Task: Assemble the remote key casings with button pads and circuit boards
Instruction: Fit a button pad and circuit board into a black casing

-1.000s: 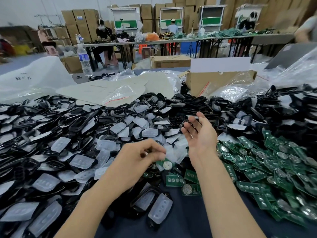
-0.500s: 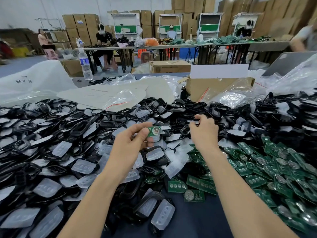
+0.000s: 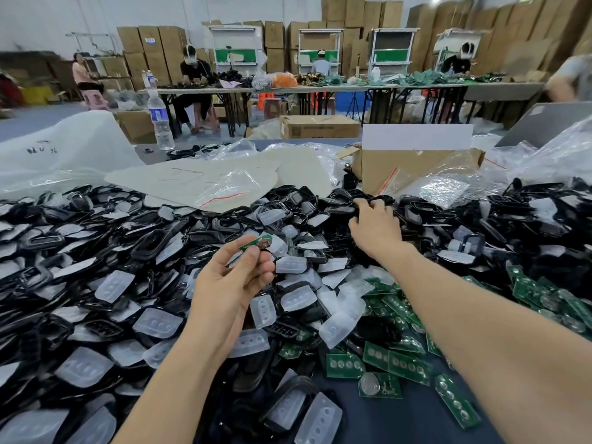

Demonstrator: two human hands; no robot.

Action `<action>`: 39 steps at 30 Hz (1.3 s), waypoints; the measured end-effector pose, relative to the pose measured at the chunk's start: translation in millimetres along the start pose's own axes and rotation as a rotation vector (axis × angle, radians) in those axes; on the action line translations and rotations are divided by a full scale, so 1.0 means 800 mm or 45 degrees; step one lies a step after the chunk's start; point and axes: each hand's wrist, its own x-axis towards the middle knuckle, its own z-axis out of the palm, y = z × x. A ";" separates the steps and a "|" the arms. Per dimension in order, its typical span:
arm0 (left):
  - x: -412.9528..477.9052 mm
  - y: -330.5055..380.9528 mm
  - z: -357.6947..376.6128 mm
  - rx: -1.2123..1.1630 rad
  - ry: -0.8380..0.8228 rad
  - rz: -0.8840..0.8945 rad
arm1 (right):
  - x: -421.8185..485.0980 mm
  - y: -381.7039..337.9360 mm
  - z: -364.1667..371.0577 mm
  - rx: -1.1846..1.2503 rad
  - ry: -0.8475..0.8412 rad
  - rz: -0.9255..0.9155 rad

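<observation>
Piled table (image 3: 400, 421): left hand (image 3: 237, 283) pinches a green board (image 3: 256, 243), mid-view. The right hand (image 3: 374, 225) curls into black cases (image 3: 416, 206) at one o'clock; grip unclear. Hooked cases may tumble; board may slip.

board (image 3: 250, 245) in my left hand (image 3: 224, 283): glossy green laminate, shiny metal coin cell (image 3: 264, 243). casings (image 3: 150, 243), left of frame: glossy black plastic. pads (image 3: 113, 285): frosted translucent, matt.

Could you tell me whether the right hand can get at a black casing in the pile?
Probably yes: the right hand lies on the pile, fingers curled over a black casing on top, nothing covering it. The left hand, holding a circuit board, is aside.
</observation>
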 end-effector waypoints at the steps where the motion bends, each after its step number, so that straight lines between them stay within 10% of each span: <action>1: 0.001 0.000 -0.001 -0.013 -0.004 -0.008 | 0.010 0.002 0.001 -0.002 -0.055 0.006; 6: 0.003 0.005 -0.001 -0.047 -0.040 -0.018 | 0.046 0.019 0.006 -0.069 -0.293 0.055; 21: -0.011 0.010 0.010 -0.083 -0.091 -0.050 | -0.029 0.028 -0.016 0.218 -0.075 -0.159; 31: -0.021 0.007 0.022 -0.098 -0.123 -0.043 | -0.159 -0.020 -0.030 1.367 -0.033 -0.190; 39: -0.022 0.001 0.026 0.033 -0.112 0.004 | -0.174 -0.033 -0.019 1.708 -0.206 -0.142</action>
